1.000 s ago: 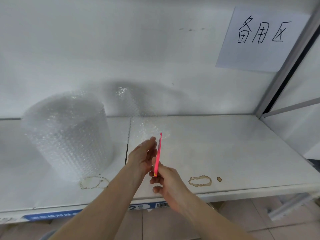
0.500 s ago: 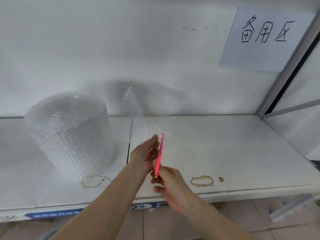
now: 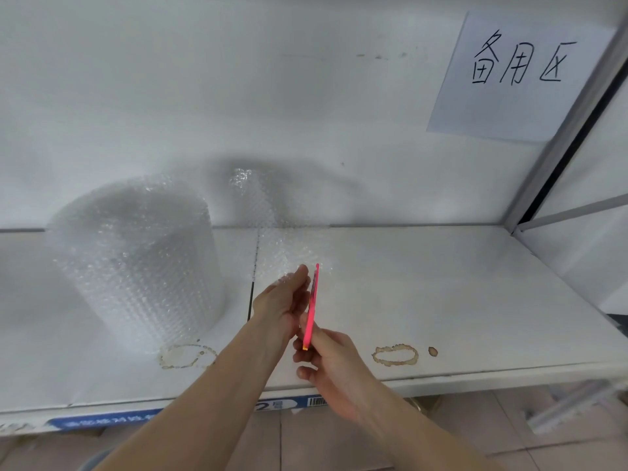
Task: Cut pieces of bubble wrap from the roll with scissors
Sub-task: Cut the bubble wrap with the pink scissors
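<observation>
bubble wrap roll [image 3: 136,266] blocks the shelf's [image 3: 441,300] left; its stained right side lies open.

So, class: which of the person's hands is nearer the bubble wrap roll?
Left. The left hand is just right of the roll, holding a loose sheet. The right hand, gripping the pink scissors, is farther right and nearer the shelf edge.

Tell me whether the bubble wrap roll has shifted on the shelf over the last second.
No. The bubble wrap roll stands as before, its base just behind the brown ring stain on the shelf; only the camera view drifted slightly.
</observation>
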Available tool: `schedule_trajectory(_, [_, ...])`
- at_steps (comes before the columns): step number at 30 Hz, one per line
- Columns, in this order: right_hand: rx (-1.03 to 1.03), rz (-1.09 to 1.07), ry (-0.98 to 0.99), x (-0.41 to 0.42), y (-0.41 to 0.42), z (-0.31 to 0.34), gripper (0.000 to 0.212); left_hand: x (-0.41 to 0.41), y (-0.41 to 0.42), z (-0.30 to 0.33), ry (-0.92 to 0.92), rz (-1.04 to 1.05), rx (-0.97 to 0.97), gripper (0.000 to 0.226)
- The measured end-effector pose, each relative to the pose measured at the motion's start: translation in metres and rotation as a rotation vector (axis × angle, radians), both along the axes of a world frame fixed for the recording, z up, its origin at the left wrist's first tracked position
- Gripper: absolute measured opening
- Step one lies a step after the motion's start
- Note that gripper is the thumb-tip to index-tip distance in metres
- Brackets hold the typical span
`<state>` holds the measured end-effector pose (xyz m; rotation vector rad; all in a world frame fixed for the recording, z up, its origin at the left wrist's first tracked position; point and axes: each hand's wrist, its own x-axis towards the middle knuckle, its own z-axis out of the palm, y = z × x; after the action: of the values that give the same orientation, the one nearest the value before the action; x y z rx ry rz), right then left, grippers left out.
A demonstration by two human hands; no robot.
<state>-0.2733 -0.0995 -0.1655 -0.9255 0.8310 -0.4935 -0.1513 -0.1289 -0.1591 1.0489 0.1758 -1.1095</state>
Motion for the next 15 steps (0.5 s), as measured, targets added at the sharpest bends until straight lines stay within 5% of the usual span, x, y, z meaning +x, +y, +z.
schedule_trajectory(15, [0.101, -0.031, -0.077, 0.0002, -0.0004, 0.0009, 0.033, -0.0013, 0.0007, -0.0003, 0.045, -0.021, -0.009, 0.020])
